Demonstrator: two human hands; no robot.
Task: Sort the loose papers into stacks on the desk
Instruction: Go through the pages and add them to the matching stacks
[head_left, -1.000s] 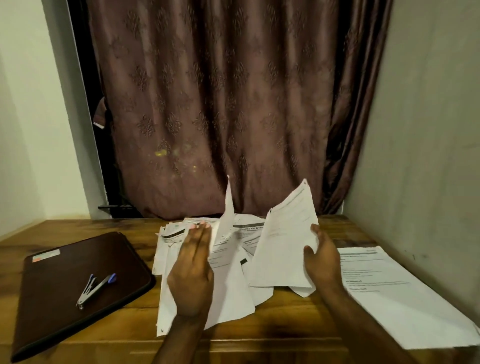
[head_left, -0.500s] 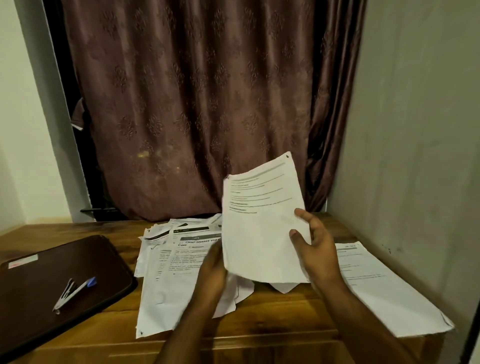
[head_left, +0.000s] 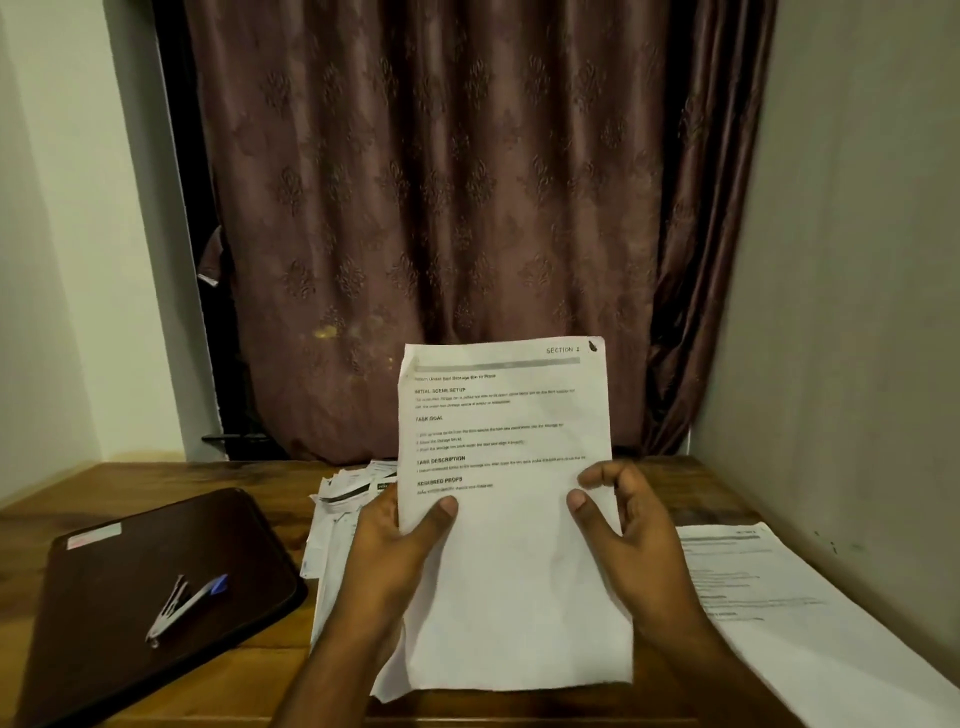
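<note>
I see the left hand (head_left: 400, 540) and the right hand (head_left: 623, 525) both pinching the printed sheet (head_left: 511, 519) upright above the loose papers (head_left: 343, 499) on the desk (head_left: 156, 473).

A white printed sheet (head_left: 511, 519) stands up in the lower middle of the frame, facing the camera. It has dark headings and small lines of words on its top half, and its bottom half is blank. The top right corner says "SECTION 1" beside a dark mark. The sheet is held at both side edges. Behind it, in the lower middle and a bit left, a messy pile of loose papers (head_left: 337, 525) lies flat, with sheets sticking out at many angles. At the lower right of the frame, another printed stack (head_left: 795, 613) lies flat, well apart from the messy pile.
</note>
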